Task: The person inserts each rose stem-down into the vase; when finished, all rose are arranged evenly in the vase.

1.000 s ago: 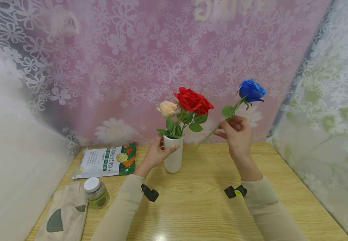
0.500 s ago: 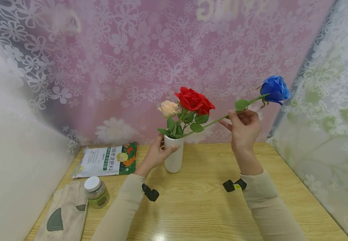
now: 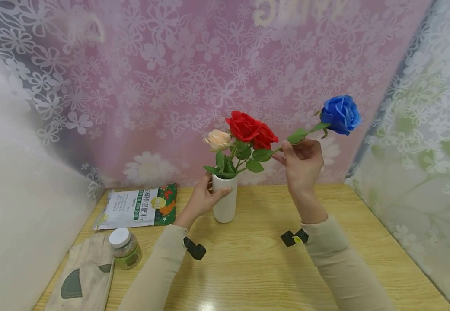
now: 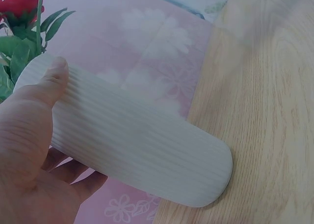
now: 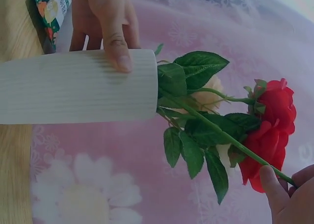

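My left hand grips the ribbed white vase near its top, thumb across the front. The vase stands upright on the table. Two red roses and a cream rose with green leaves rise out of it. My right hand pinches the green stem of a blue rose below the bloom, which leans out to the right. In the right wrist view that stem slants into the vase's mouth; its lower end is hidden inside.
On the wooden table, a white and green printed bag lies at the back left. Before it stand a white-lidded jar and folded cloth gloves. A pink floral curtain hangs close behind the vase.
My right hand first moved right, bringing the stem's lower end to the vase's mouth. It then came back left, and the stem slid further in. My left hand stayed on the vase.
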The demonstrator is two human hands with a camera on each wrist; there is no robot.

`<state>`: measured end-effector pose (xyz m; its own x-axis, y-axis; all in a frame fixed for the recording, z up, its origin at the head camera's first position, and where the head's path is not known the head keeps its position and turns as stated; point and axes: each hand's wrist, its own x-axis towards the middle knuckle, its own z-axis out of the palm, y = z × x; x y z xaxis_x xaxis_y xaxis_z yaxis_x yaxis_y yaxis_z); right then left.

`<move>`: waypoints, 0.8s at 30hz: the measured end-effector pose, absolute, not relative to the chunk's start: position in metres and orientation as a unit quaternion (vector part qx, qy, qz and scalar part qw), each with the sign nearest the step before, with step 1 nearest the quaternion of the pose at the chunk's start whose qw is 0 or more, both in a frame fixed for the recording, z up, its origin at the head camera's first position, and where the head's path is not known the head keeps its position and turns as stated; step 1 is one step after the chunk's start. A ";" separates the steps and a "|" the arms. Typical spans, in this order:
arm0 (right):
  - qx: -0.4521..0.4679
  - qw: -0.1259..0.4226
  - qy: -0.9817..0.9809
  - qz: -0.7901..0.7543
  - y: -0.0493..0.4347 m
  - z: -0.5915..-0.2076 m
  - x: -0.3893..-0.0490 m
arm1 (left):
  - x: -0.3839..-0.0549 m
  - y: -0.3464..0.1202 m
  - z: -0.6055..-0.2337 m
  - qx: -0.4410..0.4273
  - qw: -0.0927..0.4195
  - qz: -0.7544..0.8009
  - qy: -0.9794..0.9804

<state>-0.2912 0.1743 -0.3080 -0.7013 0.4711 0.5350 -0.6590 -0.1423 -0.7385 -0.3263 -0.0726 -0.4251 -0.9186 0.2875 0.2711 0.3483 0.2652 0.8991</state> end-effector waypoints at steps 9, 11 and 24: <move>0.106 0.353 -0.551 0.748 0.160 -0.316 -0.296 | -0.325 -0.074 -0.425 -0.204 0.024 -0.577 -0.791; 0.114 0.351 -0.553 0.747 0.158 -0.317 -0.297 | -0.325 -0.074 -0.426 -0.204 0.021 -0.579 -0.789; 0.149 0.388 -0.547 0.727 0.166 -0.305 -0.297 | -0.326 -0.073 -0.427 -0.203 0.029 -0.573 -0.793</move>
